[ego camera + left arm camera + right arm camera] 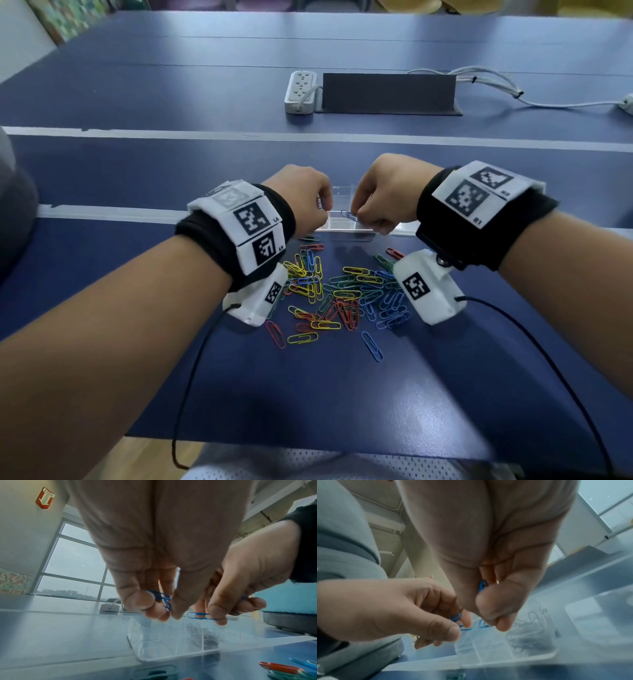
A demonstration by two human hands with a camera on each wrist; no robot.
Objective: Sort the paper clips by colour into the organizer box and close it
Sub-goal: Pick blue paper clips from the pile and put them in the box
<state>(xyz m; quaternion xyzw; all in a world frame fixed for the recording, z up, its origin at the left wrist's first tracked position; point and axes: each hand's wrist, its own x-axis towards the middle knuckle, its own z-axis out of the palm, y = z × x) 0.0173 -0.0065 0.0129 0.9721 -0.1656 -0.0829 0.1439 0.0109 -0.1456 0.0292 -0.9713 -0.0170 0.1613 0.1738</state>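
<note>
Left hand (154,563) pinching a bunch of blue wire paper clips (163,599) between thumb and fingertips; right hand (248,574) pinching a single blue paper clip (199,615) likewise. Both hovering over the clear plastic organizer box (171,645), lid open, dark grey clips (532,637) lying in one compartment. Sitting on the blue table (411,394), just beyond the loose pile of red, yellow, green and blue paper clips (339,294). Showing "FIRE" on a red wall sign (45,498). Lying further back: white power strip (301,91).
</note>
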